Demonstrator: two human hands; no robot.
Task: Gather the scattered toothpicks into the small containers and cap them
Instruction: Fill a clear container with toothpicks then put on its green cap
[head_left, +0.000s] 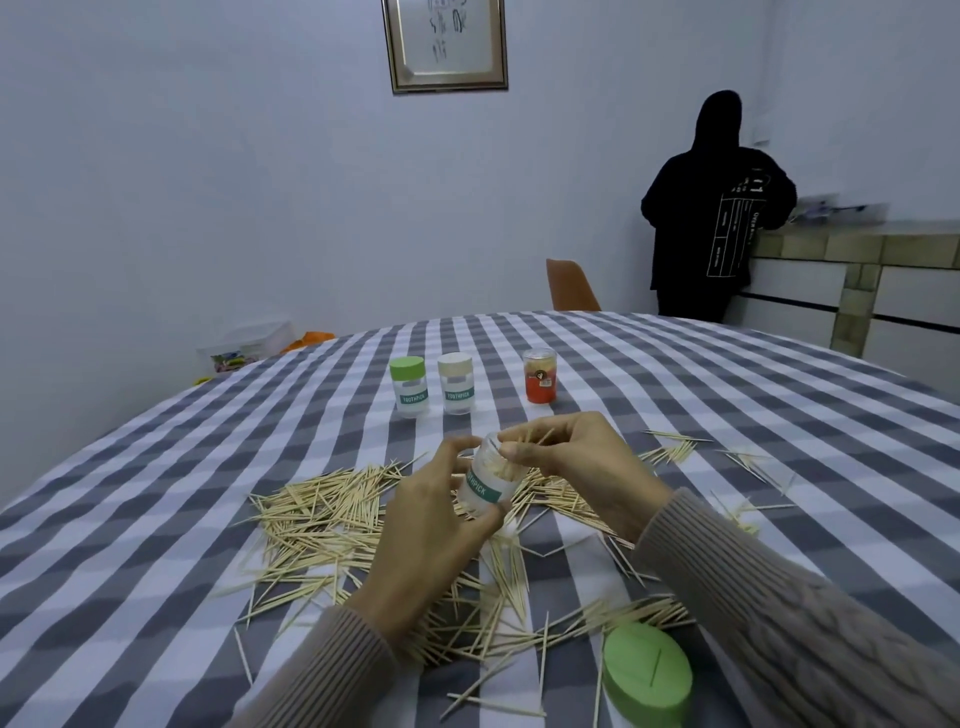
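Left hand grips the open jar tilted above the pile mid-table; right hand pinches a bundle at its mouth. Align tips, feed straight in. Green cap lies by the near edge.

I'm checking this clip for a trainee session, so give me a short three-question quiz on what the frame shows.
1. True or false: the open container held in the left hand already has its cap on.
2. How many capped containers stand upright at the far side of the checked tablecloth? A) one B) two C) three
3. Fill in: the right hand pinches a bunch of ______ at the container's mouth.

Key
1. False: its mouth is open, and a loose green cap lies near the right sleeve.
2. C: green-capped container, beige-capped container and red container.
3. toothpicks.
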